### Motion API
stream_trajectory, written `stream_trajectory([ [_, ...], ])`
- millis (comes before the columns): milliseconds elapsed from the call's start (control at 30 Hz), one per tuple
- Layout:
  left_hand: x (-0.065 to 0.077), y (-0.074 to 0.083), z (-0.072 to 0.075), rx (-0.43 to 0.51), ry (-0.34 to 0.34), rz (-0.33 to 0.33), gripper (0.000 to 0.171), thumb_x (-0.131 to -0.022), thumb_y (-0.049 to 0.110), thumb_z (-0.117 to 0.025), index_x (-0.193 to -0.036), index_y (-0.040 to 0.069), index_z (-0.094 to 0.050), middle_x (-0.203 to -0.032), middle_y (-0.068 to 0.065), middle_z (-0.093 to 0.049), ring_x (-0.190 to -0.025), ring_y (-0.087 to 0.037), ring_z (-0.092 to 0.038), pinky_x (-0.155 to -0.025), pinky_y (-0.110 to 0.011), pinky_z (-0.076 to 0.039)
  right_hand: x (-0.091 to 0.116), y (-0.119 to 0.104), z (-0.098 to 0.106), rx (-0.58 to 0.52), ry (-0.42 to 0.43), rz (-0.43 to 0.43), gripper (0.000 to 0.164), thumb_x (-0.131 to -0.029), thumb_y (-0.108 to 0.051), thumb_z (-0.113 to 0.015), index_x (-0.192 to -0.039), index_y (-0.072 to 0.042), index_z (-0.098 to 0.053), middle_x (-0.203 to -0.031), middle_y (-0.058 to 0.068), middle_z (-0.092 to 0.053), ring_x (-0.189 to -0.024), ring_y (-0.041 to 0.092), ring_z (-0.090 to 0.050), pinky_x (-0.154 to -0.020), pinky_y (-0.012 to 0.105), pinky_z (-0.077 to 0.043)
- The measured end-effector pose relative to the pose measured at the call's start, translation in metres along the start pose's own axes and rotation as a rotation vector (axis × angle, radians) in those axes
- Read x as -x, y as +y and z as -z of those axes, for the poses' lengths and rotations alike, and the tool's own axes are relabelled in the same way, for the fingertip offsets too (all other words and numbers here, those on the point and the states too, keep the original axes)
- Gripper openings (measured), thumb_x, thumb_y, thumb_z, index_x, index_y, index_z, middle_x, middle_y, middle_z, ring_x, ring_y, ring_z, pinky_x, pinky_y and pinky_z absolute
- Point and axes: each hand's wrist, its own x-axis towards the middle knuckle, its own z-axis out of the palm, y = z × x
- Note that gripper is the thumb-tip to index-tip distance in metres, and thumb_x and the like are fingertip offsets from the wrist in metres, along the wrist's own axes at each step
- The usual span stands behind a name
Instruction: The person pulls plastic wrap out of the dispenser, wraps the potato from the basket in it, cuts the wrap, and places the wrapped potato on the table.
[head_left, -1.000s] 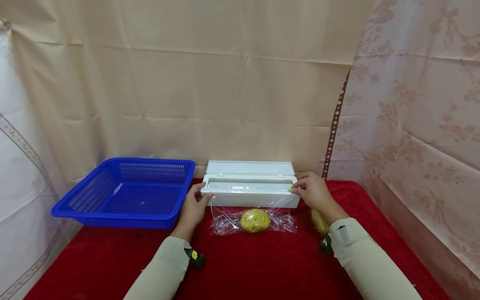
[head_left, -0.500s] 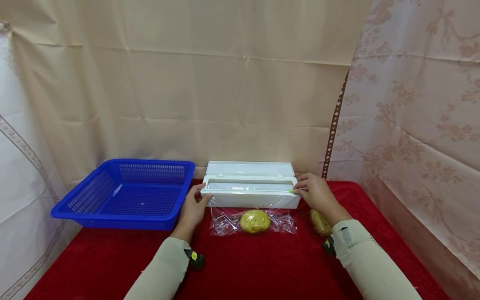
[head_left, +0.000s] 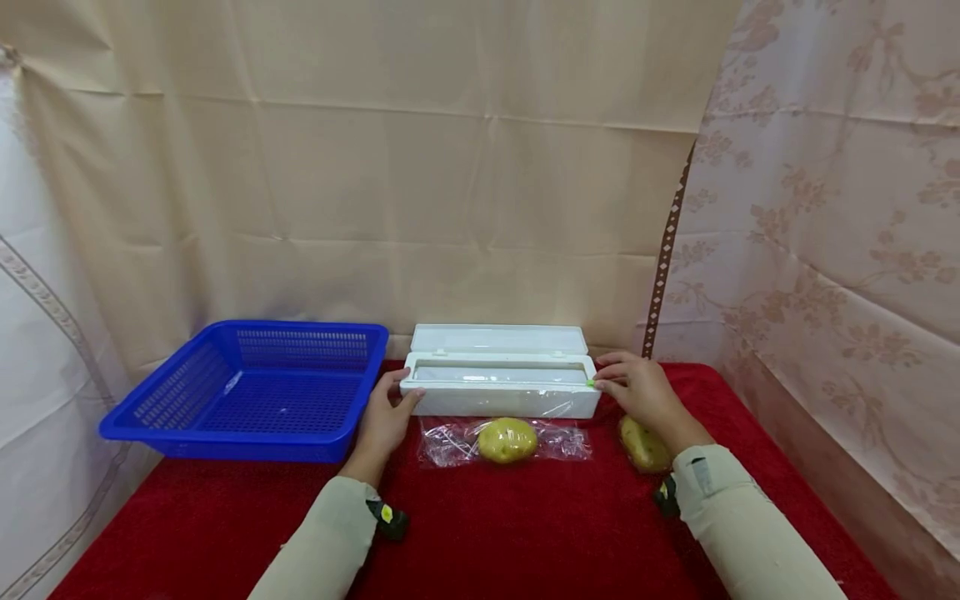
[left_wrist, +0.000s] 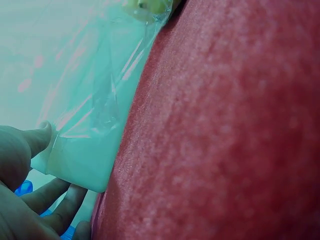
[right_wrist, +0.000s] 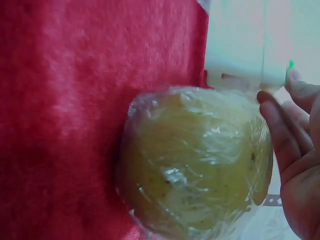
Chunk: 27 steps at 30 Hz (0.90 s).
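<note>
A white cling film dispenser [head_left: 504, 404] stands in the middle of the table with its lid raised and a roll of film inside. My left hand [head_left: 386, 421] holds the dispenser's left end, thumb on the front and fingers at the end face, as the left wrist view shows. At the right end my right hand [head_left: 637, 387] pinches the small green slide cutter [head_left: 590, 383] on the front edge. Before the dispenser, a potato [head_left: 507, 440] lies on a crumpled sheet of cling film [head_left: 450, 443]. Below my right wrist lies a film-wrapped potato [right_wrist: 192, 165].
On the left stands a blue perforated plastic basket [head_left: 243, 446]. A red cloth [head_left: 517, 533] covers the table. Beige curtain [head_left: 450, 167] hangs behind, and a floral curtain [head_left: 847, 250] runs along the right side.
My right hand has slid slightly right with the green slide cutter to the dispenser's end. The film between dispenser and potato has dropped and looks separated. My left hand has stayed put.
</note>
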Motion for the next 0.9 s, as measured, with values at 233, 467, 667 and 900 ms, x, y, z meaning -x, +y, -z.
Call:
stream_trajectory([
  [233,0.001,0.000,0.000,-0.026,0.003,-0.021,0.048,-0.097,0.015,-0.073,-0.142,0.008,-0.057,-0.123,-0.022,-0.070,-0.094,-0.024,-0.062,-0.076,-0.024,-0.047,0.004,-0.012,-0.004,0.099,0.019,-0.023,0.028,-0.088,-0.016,-0.080,-0.112,-0.002,-0.077,-0.128,0.019,-0.066,-0.111,0.036,-0.069,-0.098,0.055,-0.053],
  [467,0.001,0.000,0.000,-0.055,-0.007,-0.044,0.052,-0.098,0.017,-0.072,-0.146,0.009,-0.054,-0.131,-0.021,-0.067,-0.098,-0.028,-0.063,-0.079,-0.030,-0.048,0.001,-0.029,-0.020,0.312,-0.012,0.117,0.047,-0.077,-0.035,-0.091,-0.119,-0.018,-0.076,-0.126,0.010,-0.065,-0.122,0.034,-0.057,-0.092,0.057,-0.048],
  [667,0.002,0.004,0.001,-0.196,-0.028,-0.146,0.052,-0.100,0.018,-0.069,-0.149,0.009,-0.052,-0.140,-0.023,-0.062,-0.126,-0.037,-0.060,-0.106,-0.051,-0.047,-0.001,-0.031,-0.028,0.383,0.067,0.144,0.023,-0.078,-0.031,-0.091,-0.097,-0.026,-0.081,-0.108,0.000,-0.071,-0.106,0.028,-0.065,-0.078,0.050,-0.048],
  [900,0.006,0.014,-0.002,-0.239,0.005,-0.180,0.022,-0.100,0.012,-0.066,-0.122,0.013,-0.071,-0.148,-0.031,-0.048,-0.142,-0.046,-0.044,-0.117,-0.060,-0.035,0.002,-0.030,-0.028,0.310,0.088,0.154,0.012,-0.078,-0.030,-0.091,-0.079,-0.029,-0.079,-0.105,-0.001,-0.071,-0.106,0.028,-0.063,-0.083,0.052,-0.049],
])
